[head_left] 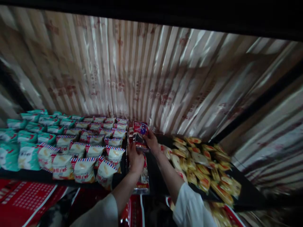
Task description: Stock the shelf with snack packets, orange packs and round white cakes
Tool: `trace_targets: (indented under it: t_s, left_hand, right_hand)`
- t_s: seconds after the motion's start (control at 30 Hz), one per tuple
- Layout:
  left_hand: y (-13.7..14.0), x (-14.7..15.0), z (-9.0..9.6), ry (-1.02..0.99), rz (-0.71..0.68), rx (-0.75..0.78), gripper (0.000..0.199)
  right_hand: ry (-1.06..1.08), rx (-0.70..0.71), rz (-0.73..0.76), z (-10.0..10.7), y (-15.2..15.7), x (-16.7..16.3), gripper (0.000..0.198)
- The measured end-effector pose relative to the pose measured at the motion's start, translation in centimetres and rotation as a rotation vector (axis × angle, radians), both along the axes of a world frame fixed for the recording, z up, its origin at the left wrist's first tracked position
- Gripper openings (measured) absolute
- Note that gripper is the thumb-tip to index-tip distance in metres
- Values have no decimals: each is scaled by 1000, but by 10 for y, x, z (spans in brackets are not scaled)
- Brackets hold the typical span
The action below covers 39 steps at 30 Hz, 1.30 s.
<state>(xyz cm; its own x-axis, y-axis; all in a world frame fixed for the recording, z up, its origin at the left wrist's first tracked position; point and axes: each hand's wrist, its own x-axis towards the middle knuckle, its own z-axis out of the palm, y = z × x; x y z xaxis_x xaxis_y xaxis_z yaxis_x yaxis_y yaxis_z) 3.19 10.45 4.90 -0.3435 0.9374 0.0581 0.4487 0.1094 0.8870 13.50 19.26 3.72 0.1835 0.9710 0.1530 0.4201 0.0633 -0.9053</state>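
A corrugated wall [132, 69], sheathed in shiny clear plastic with reddish printing, spans the background behind a long black shelf [156, 176]. On the shelf's left half stand rows of puffy white-and-red bags [84, 168] with striped top edges, packed close together. Toward its right end lies a loose heap of yellow plastic-wrapped packets [199, 170], some overlapping and turned in different directions. At the far left, puffy teal-and-white bags [27, 137] stand several rows deep, next to the white-and-red ones. Below the shelf's front edge, at lower left, shows a bright red perforated panel [26, 198]. The person's pale sleeves [193, 206] reach in from the bottom. Between the white-and-red bags and bare black shelf runs a narrow row of flat red glossy packets [143, 183], partly hidden by the left forearm. Both hands meet over this row: the right hand [151, 142] grips the right edge of a flat dark red rectangular packet with a blue emblem [139, 134], thumb across its front, while the left hand [136, 159] grasps its lower left corner. That packet is tilted, its printed face toward the person, near the shelf's back.
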Motion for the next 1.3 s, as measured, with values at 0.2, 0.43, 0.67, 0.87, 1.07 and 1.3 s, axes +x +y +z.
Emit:
trace_targets:
  t_s: [0.2,0.43,0.67,0.87,1.07,1.3]
  left_hand:
    - [21,0,-1,-8,12,17,38]
    - [30,0,-8,133,-8,-20,38]
    - [28,0,-10,168,-37,-24,39]
    - [32,2,-16,171,-46,-45,44]
    - [32,4,-19,140,-67,-14,50]
    - [9,5,-4,11,-124,69,52]
  right_hand:
    - [-326,-54,-117,-5,20,-13,50]
    - [-561,-97,-81,-1,27,-24,37]
    - [-701,-115,-92,-6,25,-31,38]
    - [-717,-139,-136,-13,24,-33,38]
    - [-705,-107,-120,-13,23,-32,37]
    - [-614,160,-115,-18,-3,-28,32]
